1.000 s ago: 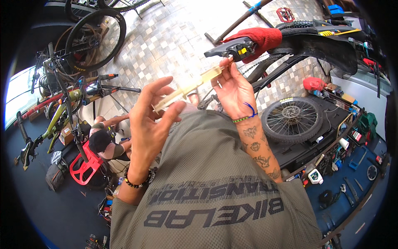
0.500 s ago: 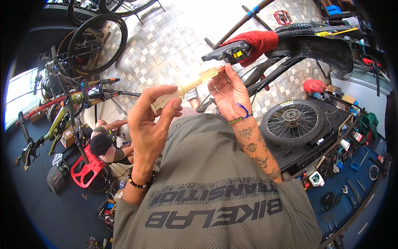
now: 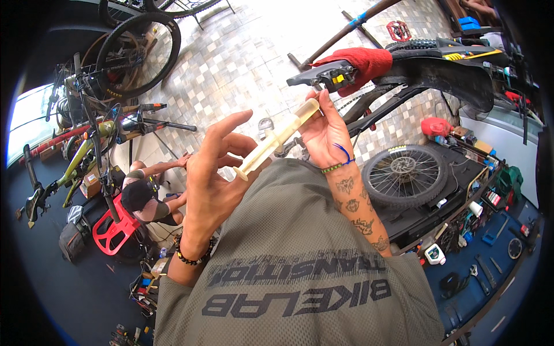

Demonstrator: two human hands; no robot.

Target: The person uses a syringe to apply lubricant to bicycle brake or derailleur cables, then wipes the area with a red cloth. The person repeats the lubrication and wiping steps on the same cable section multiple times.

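Observation:
A translucent, yellowish syringe (image 3: pixel 293 128) lies slantwise between my hands, its plunger drawn out toward the left. My right hand (image 3: pixel 326 128) is closed around the tip end of its barrel, palm turned up. Beside the plunger's end disc is my left hand (image 3: pixel 214 173), index finger stretched out and the other fingers loosely apart; whether it touches the plunger I cannot tell. Just beyond my right fingertips sits a black bike component with yellow parts (image 3: pixel 330 77). A red cloth (image 3: pixel 369 68) is wrapped next to it. The syringe's tip is hidden by my fingers.
A bike wheel (image 3: pixel 405 174) lies on a black bench to the right. Tools hang or lie on a blue surface (image 3: pixel 482 254) at the lower right. Several bikes stand at the left, where another person with a dark cap (image 3: pixel 139 196) crouches by a red stand part (image 3: pixel 117 228).
My left fingers have opened from around the plunger, and the index finger now points outward. The syringe shows more fully. My right hand keeps hold near its tip.

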